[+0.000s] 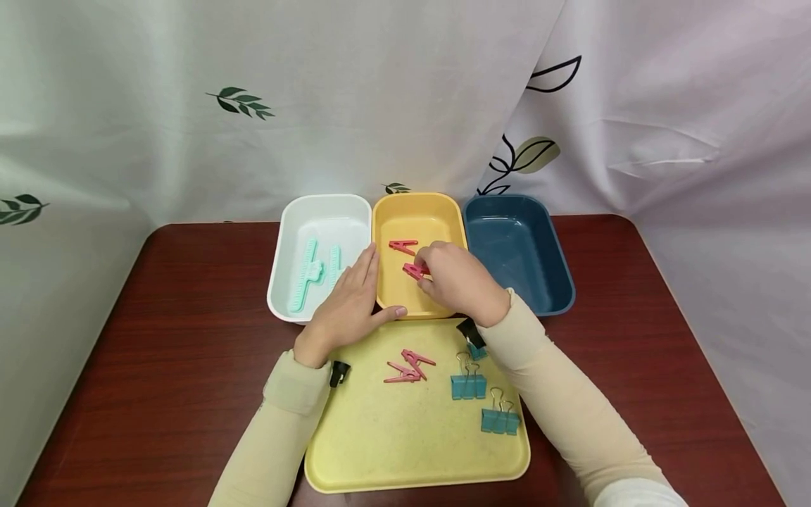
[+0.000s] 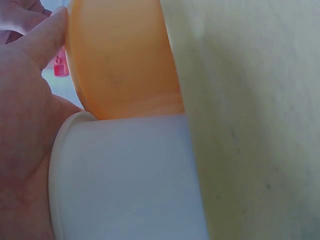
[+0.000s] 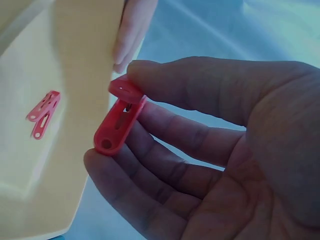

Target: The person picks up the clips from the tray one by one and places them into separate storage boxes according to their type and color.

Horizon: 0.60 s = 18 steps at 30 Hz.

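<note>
Over the yellow-orange bin (image 1: 418, 215), my right hand (image 1: 461, 278) pinches a red clothespin (image 3: 116, 127) between thumb and fingers. Another red clothespin (image 1: 402, 246) lies on that bin's floor, farther back. My left hand (image 1: 348, 303) rests along the adjoining rims of the yellow-orange bin and the white bin (image 1: 323, 208), its fingers extended and its thumb at the yellow-orange bin's near rim. Inside the white bin are two mint-green bag clips (image 1: 307, 274), one partly hidden by the left hand. Two pink clothespins (image 1: 410, 367) lie touching on the yellow tray (image 1: 405, 443).
Teal binder clips (image 1: 469, 386) lie on the tray's right side, one partly covered by the right wrist. A dark blue bin (image 1: 518, 257) stands right of the yellow-orange one. Brown tabletop (image 1: 171, 366) surrounds everything, and a patterned white curtain (image 1: 355, 91) hangs behind.
</note>
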### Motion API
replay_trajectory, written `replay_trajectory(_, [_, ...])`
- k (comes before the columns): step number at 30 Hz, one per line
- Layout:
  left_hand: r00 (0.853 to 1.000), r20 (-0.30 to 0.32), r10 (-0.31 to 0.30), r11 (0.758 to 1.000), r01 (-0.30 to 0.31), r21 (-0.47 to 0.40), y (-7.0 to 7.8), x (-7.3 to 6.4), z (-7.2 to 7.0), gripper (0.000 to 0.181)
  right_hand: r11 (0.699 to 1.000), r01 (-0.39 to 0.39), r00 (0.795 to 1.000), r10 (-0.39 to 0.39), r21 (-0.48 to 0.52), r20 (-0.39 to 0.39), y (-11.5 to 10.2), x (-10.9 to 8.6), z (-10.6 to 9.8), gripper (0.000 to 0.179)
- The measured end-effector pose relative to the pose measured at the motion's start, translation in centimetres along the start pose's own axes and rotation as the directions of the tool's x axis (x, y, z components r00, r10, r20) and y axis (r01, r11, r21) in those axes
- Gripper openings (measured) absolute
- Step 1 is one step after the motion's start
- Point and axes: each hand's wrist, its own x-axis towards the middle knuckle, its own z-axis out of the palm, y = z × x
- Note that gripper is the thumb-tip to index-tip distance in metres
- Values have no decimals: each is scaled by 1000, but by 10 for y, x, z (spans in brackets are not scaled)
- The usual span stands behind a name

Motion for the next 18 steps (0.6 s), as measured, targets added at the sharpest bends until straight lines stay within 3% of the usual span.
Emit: replay_trajectory(18, [1000, -4, 4, 1000, -4, 6, -1, 0, 0, 107, 999, -27, 1000, 27, 42, 7, 14, 31, 4, 17])
